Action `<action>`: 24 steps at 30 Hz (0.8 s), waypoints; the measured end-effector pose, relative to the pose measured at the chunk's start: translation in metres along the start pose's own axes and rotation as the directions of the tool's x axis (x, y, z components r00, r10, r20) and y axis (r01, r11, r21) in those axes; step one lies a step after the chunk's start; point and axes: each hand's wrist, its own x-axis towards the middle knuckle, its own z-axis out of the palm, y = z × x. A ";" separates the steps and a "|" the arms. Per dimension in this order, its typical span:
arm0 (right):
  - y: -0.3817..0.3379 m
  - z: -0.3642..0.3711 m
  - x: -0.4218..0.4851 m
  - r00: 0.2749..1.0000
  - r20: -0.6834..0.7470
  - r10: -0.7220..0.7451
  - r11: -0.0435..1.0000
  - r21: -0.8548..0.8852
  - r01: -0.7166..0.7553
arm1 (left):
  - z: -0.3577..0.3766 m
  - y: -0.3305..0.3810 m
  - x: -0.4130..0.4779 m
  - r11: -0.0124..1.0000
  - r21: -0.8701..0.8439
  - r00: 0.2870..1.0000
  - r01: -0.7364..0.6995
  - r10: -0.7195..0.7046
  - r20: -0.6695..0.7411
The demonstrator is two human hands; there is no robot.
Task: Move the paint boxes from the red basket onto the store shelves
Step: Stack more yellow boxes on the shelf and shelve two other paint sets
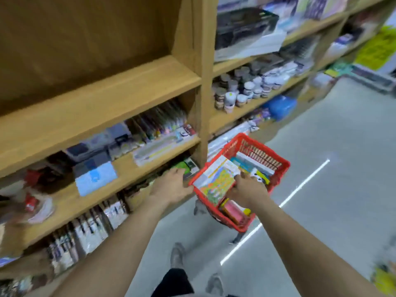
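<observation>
- The red basket [260,154] is sitting just beside the store shelves [111,99], level with the lower boards. What is supporting it from below cannot be told.
- The top paint box [216,179], flat with a coloured picture cover, is lying tilted across the near-left part of the basket, still inside the rim.
- The right hand [248,190] is reaching into the basket. Its fingers are curling over the right edge of the top paint box and appear to be gripping it, though blur is hiding the exact contact.
- The left hand [171,185] is resting at the basket's near-left corner with fingers loosely extended. Its thumb side is touching the rim, and no grip is showing.
- The remaining boxes [252,166] are lying deeper in the basket, with more at its near end.
- Judgement: the task is standing at an early or middle stage. The basket is still holding several boxes, the upper shelf board is showing bare wood, and the current step is lifting out one box.
</observation>
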 end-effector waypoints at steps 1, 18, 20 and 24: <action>0.022 0.009 0.002 0.998 0.023 0.057 0.997 0.040 -0.058 | 0.015 0.012 0.014 0.999 0.001 0.999 -0.036 0.036 0.034; 0.142 0.123 0.163 0.910 0.174 0.377 0.889 0.209 -0.408 | 0.199 0.065 0.194 0.957 -0.104 0.883 -0.271 0.290 0.369; 0.149 0.125 0.189 0.926 0.152 0.347 0.911 0.181 -0.371 | 0.210 0.067 0.202 0.952 -0.138 0.882 -0.274 0.306 0.358; 0.167 0.129 0.233 0.939 0.181 0.292 0.928 0.185 -0.324 | 0.224 0.070 0.208 0.948 -0.165 0.894 -0.271 0.312 0.321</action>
